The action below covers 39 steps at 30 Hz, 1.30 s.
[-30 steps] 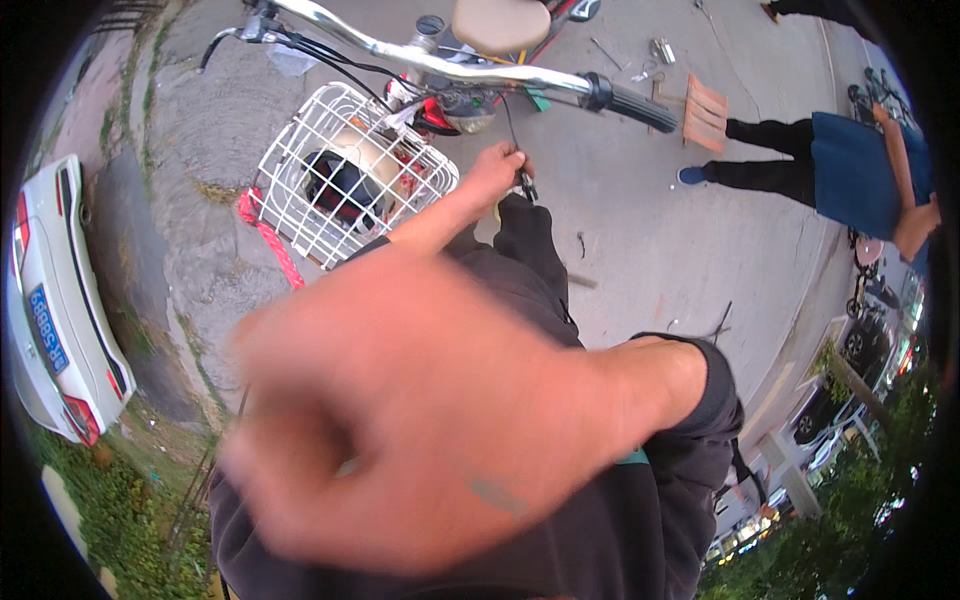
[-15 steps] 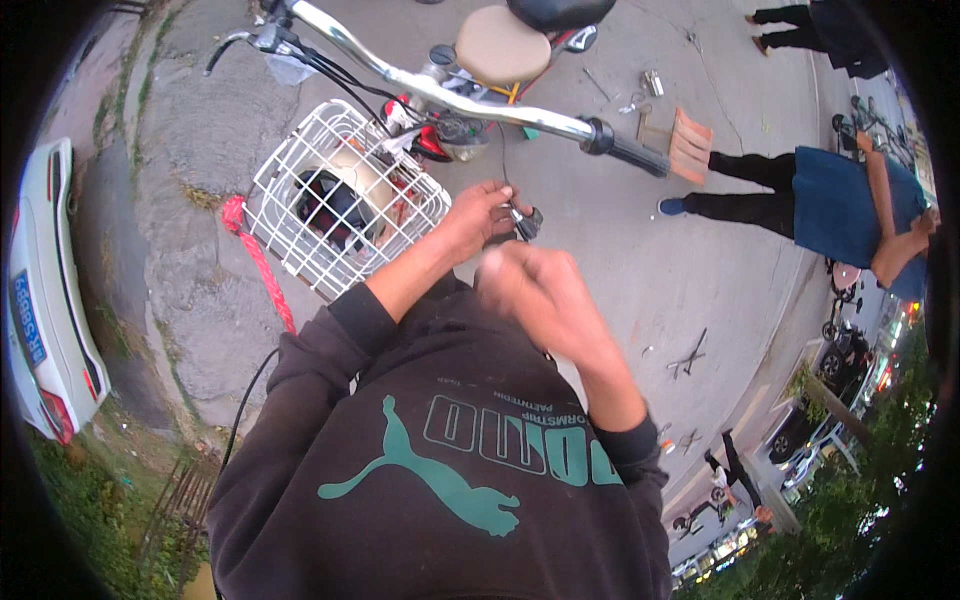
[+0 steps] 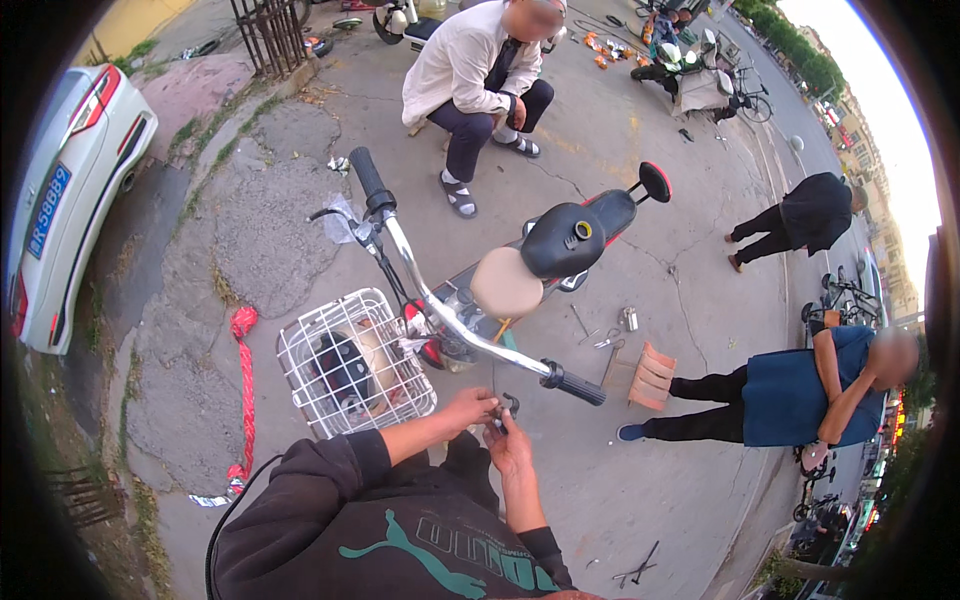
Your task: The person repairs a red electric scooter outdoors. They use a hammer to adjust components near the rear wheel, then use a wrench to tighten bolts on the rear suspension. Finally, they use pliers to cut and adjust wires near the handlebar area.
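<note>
My left hand (image 3: 470, 407) and my right hand (image 3: 511, 452) are together below the handlebar (image 3: 470, 340) of a bike, fingers closed on a small dark part (image 3: 509, 403) that hangs near a thin black cable. Its exact shape is partly hidden by my fingers. Just left of them is a white wire basket (image 3: 300, 365) with a cream and black object inside. The bike has a beige pad (image 3: 506, 284) and a black seat (image 3: 561, 242) behind the handlebar.
A squatting person (image 3: 470, 80) faces the bike; another stands right (image 3: 785, 400), a third farther back (image 3: 805, 215). Loose tools (image 3: 607, 338) and a tile-coloured slatted piece (image 3: 651, 376) lie on the pavement. A red rope (image 3: 243, 390) lies left, near a white car (image 3: 85, 190).
My right hand, earlier a blur close to the camera, has moved forward to join my left hand at the small part. The view has tilted up, showing more surroundings.
</note>
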Available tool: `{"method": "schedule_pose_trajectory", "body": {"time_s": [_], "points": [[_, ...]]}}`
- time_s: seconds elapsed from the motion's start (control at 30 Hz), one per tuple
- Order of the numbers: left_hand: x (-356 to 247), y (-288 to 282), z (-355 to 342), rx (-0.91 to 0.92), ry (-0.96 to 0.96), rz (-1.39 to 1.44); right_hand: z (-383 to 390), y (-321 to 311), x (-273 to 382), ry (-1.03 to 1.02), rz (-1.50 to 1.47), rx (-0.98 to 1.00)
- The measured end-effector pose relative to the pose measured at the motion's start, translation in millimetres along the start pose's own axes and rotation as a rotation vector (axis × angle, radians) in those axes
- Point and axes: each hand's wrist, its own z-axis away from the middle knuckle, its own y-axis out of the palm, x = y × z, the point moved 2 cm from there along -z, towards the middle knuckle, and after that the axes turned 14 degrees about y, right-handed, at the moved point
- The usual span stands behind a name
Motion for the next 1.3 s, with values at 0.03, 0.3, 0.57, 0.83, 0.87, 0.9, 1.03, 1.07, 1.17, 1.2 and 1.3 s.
{"method": "schedule_pose_trajectory", "body": {"time_s": [0.03,0.3,0.57,0.83,0.87,0.9,1.03,1.07,1.17,1.2,1.3], "points": [[-8,-6,-1,0.03,0.103,-0.304,2,-1,3,-0.014,0.026,-0.021],[-88,-11,8,-0.242,0.968,-1.144,12,-11,26,-0.183,0.045,-0.201],[-69,-29,-80,-0.113,0.796,-1.121,0,-30,39,-0.177,0.02,-0.182],[-59,-22,-80,0.269,0.719,-1.235,-48,-40,93,-0.137,-0.211,-0.077],[-54,-21,-79,0.239,0.787,-1.266,-53,-28,103,-0.122,-0.205,-0.074],[-53,-22,-82,0.208,0.853,-1.297,-58,-13,112,-0.12,-0.159,0.054],[-85,-13,-76,0.069,0.718,-1.02,-57,15,123,-0.142,-0.082,0.124],[-96,-15,-71,0.018,0.716,-0.86,-56,30,121,-0.154,0.004,0.075],[-87,-34,-77,-0.135,0.658,-0.894,-70,36,118,-0.113,0.203,0.232],[-84,-30,-75,-0.209,0.707,-0.847,-73,38,116,-0.048,0.145,0.273],[-87,-33,-63,-0.136,0.741,-0.932,-79,54,106,0.05,0.107,0.3]]}}
